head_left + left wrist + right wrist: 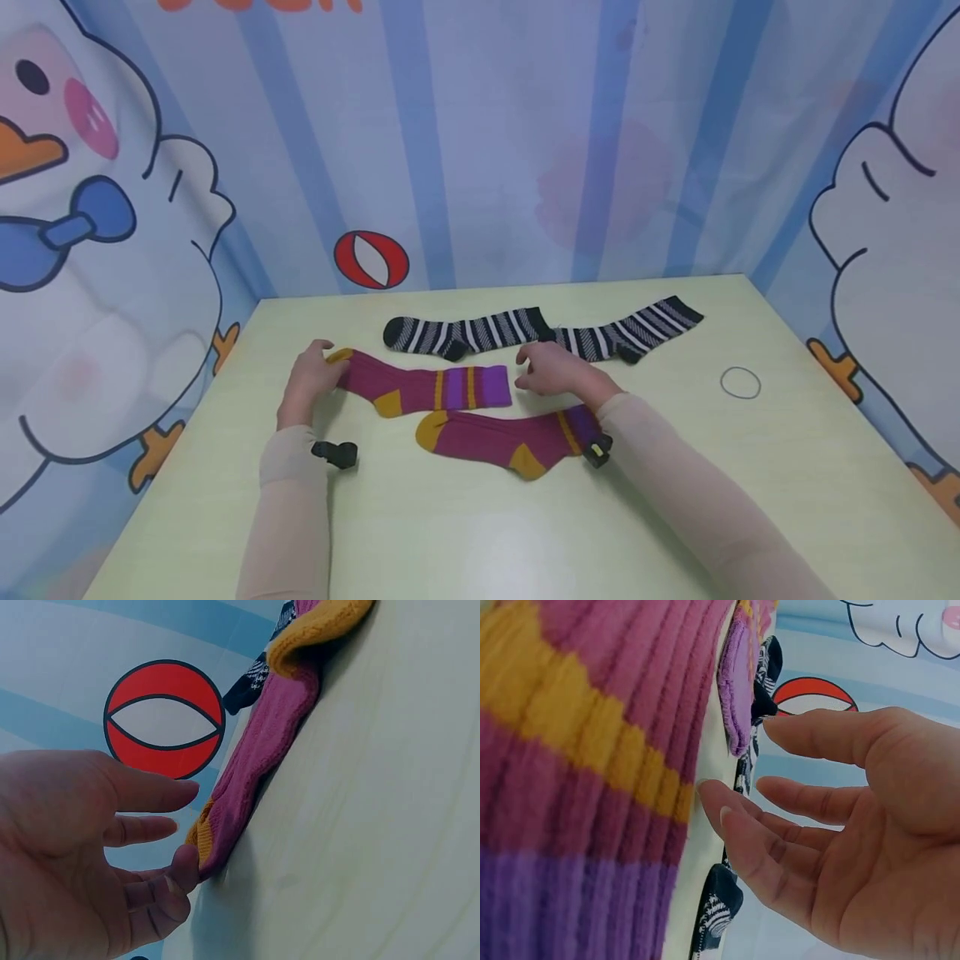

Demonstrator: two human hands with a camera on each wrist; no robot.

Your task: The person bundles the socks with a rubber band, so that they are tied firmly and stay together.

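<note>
Two hands work over a pale table [420,533], where we find the upper sock [412,390], maroon and flat, left of the middle. The left hand [309,379] is at its toe; in the left wrist view, thumb and forefinger stand apart with nothing between them, while a lower fingertip meets or nearly meets the knit. We cannot tell whether it touches. The right hand [553,371] holds nothing beside the purple cuff, its fingers loosely bent and slightly spread, its thumb free.

We judge that a pull now could lose the toe, since we see no firm pinch there. The right wrist camera [597,451] hangs over the cuff of the lower sock [487,437] and could drag it askew if the arm sweeps; the right hand, so near the striped socks [491,332], could nudge them too.

We see the upper sock's long axis run left to right, its toe pointing left and angled a little away from us, its cuff right, its mustard heel toward us. The lower sock, nearer us, also points its toe left, bending at the heel.
</note>
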